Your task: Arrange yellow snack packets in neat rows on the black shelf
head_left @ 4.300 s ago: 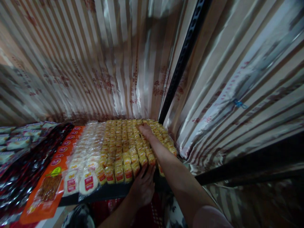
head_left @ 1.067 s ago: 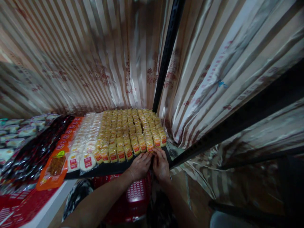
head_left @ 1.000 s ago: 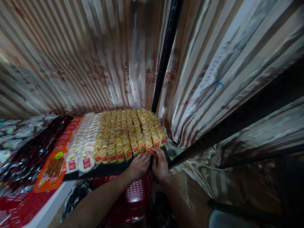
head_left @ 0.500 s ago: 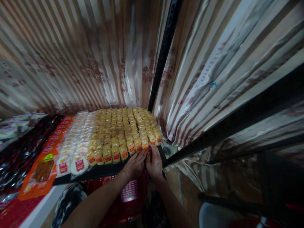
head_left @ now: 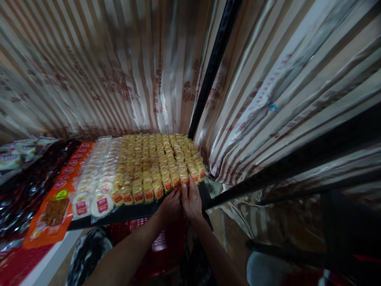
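Small yellow wrapped cakes [head_left: 159,159] with red labels stand in tight rows on a dark shelf [head_left: 131,214]. My right hand [head_left: 193,202] reaches up to the shelf's front edge near its right end. Its outstretched fingers touch the front cakes of the rows there. Close beside it, on the left, is my left hand [head_left: 170,206], palm down, its fingers stretched toward the same front edge and partly hidden. No cake is lifted out of the rows by either hand.
Left of the cakes lie white round wrapped cakes [head_left: 102,204], orange packets [head_left: 55,212] and dark shiny packets [head_left: 24,202]. Striped sheeting [head_left: 143,71] hangs behind. A dark metal post [head_left: 212,67] rises at the back corner. Below the shelf is a red plastic basket [head_left: 149,262].
The view has shifted slightly. My right hand's fingers have spread and reach a little further up onto the front cakes. My left hand has moved slightly, staying by the shelf edge.
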Motion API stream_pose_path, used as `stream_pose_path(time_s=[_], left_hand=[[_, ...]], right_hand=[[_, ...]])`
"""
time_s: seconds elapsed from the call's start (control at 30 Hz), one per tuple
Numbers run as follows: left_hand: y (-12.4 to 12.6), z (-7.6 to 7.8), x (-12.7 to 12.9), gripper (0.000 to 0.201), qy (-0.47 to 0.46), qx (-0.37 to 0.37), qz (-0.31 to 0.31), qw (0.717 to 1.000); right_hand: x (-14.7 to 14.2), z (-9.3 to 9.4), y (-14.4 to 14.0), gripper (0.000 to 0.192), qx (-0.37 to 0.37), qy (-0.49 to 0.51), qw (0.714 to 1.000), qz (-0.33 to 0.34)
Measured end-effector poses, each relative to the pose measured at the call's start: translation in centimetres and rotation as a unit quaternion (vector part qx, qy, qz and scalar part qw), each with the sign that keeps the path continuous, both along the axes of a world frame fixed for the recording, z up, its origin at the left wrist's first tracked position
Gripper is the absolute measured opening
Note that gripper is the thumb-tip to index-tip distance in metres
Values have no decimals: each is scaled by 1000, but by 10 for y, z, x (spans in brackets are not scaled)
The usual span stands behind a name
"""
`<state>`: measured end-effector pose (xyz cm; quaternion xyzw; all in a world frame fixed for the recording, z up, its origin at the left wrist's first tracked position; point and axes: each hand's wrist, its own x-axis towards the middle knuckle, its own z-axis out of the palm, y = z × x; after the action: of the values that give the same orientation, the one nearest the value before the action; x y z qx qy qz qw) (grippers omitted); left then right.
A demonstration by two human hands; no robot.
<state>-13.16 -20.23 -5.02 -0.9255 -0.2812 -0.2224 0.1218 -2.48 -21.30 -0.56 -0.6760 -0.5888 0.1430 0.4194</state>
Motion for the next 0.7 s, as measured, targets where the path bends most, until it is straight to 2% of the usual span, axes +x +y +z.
stream_pose_path(time_s=[0.17,0.3,0.47,0.7], left_hand=[[0,6,0,53,25,-25,3,999],[-1,14,-1,55,35,-4,-3,999],[-4,24,-2,46,44,-41,-16,998],[-2,10,2,42,30,-85,-14,996]], right_hand=[[-4,11,1,62,-44,64,997,-12],[-10,21,6,60,-36,74,997,-8],[-16,28,20,58,-14,4,1000,0],[-21,42,29,56,-48,-151,987,2]])
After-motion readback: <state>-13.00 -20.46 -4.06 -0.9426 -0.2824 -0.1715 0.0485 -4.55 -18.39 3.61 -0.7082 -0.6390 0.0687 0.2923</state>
